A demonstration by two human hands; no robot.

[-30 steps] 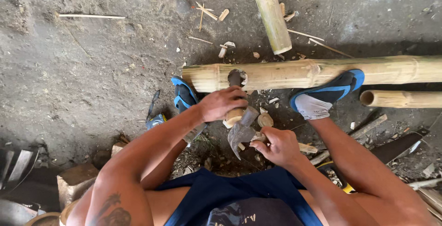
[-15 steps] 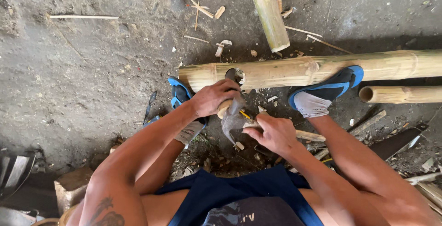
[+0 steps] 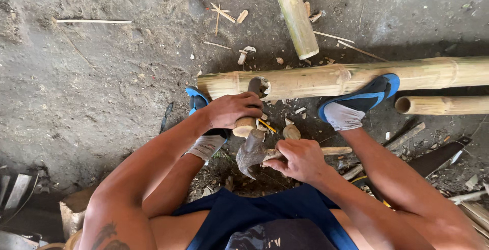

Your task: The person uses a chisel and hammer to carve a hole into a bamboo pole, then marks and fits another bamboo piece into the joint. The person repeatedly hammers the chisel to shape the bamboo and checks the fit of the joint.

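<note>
Bamboo pole (image 3: 356,77), judged stiff and heavy, lies underfoot while left hand (image 3: 232,108) clenches a chisel (image 3: 249,105) and right hand (image 3: 300,159) grasps a hammer (image 3: 252,150) near its head.

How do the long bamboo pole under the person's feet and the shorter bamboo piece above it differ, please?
The long bamboo pole lies crosswise, running out of view at the right; the shorter bamboo piece lies nearly at right angles to it, its cut end close to the pole. The long pole is pinned by a blue shoe and has a tool driven into it; the shorter piece lies free. Both are pale yellow-green.
</note>
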